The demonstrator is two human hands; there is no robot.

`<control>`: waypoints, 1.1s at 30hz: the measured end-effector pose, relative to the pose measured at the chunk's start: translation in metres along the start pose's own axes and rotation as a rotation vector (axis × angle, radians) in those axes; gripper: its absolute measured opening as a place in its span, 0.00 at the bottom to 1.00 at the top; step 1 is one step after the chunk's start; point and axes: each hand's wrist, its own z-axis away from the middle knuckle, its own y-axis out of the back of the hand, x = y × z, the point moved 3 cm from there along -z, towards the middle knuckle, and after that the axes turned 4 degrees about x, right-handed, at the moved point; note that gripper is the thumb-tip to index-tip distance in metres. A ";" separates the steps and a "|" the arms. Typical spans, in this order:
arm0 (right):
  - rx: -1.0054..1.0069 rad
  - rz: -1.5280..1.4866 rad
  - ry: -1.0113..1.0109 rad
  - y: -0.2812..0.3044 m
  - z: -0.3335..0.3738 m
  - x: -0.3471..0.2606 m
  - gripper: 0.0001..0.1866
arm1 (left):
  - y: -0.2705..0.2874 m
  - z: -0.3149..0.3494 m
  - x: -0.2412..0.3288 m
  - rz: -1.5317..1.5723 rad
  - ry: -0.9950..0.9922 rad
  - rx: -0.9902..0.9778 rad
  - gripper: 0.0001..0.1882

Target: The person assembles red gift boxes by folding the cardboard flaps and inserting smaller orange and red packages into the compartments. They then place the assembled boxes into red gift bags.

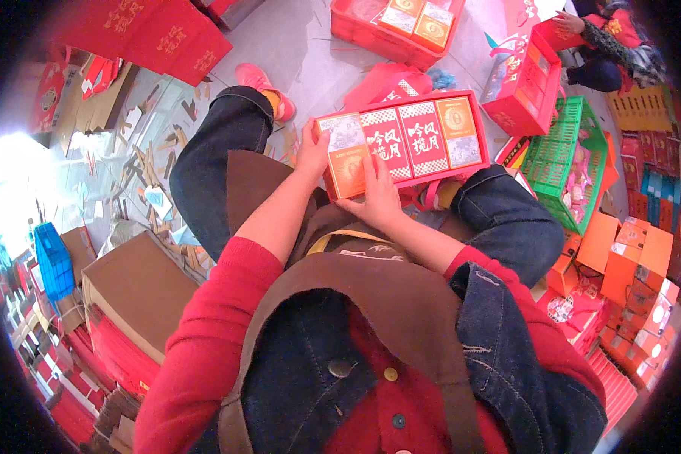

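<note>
A red gift box (pixel 475 144) lies open, tilted, above my lap. Inside it two red packets (pixel 424 138) with white lettering lie side by side in the middle. At the left end is an orange and white packet (pixel 348 172), and at the right end another orange and white packet (pixel 459 119). My left hand (pixel 310 153) is closed on the box's left side, thumb over the rim. Across the lower left corner reaches my right hand (pixel 380 193), its fingers against the left packet and its thumb at the box's lower edge. The box's underside is hidden.
Ahead stands a red crate (pixel 393 45) with orange packets. At the right are another red gift box (pixel 523 83), a green basket (pixel 556 163) and stacked orange boxes (pixel 635 257). A person's hand (pixel 570 24) shows at the top right. A cardboard box (pixel 140 284) stands at left.
</note>
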 end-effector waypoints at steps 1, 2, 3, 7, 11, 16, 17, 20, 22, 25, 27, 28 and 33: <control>-0.001 0.005 -0.021 -0.002 -0.001 -0.004 0.53 | 0.001 0.002 0.003 -0.019 -0.026 -0.015 0.34; -0.008 0.032 -0.058 -0.004 -0.002 -0.007 0.53 | 0.002 0.006 0.004 -0.039 -0.052 -0.030 0.34; -0.015 0.059 -0.096 -0.006 -0.004 -0.010 0.53 | 0.004 0.008 0.007 -0.058 -0.077 -0.046 0.34; -0.020 0.120 -0.158 0.002 -0.006 -0.023 0.54 | 0.008 0.003 -0.002 0.006 0.008 -0.108 0.35; 0.033 0.173 -0.094 -0.011 -0.002 -0.016 0.55 | 0.015 -0.009 -0.023 -0.261 -0.133 -0.053 0.37; -0.036 0.168 0.042 -0.022 -0.014 0.003 0.50 | 0.012 0.001 -0.016 -0.515 -0.277 0.032 0.40; -0.049 0.206 0.086 -0.019 -0.016 0.004 0.49 | 0.010 0.006 -0.002 -0.640 -0.228 -0.022 0.43; -0.123 0.312 0.185 -0.006 -0.014 0.000 0.46 | 0.001 0.011 0.000 -0.744 -0.351 0.084 0.43; -0.193 0.384 0.278 -0.024 -0.003 0.012 0.44 | 0.003 0.001 -0.007 -0.658 -0.377 0.031 0.44; -0.146 0.177 0.215 -0.005 -0.013 0.021 0.30 | -0.003 0.006 -0.008 -0.569 -0.373 0.133 0.44; -0.093 -0.353 0.024 0.012 -0.051 0.044 0.23 | 0.003 -0.002 -0.025 -0.488 -0.234 0.199 0.42; 0.146 -0.319 0.032 0.038 -0.071 0.066 0.18 | 0.006 -0.008 -0.039 -0.442 -0.161 0.243 0.40; 0.420 0.389 -0.399 0.137 -0.083 0.241 0.30 | -0.003 0.004 -0.053 -0.256 0.217 -0.104 0.26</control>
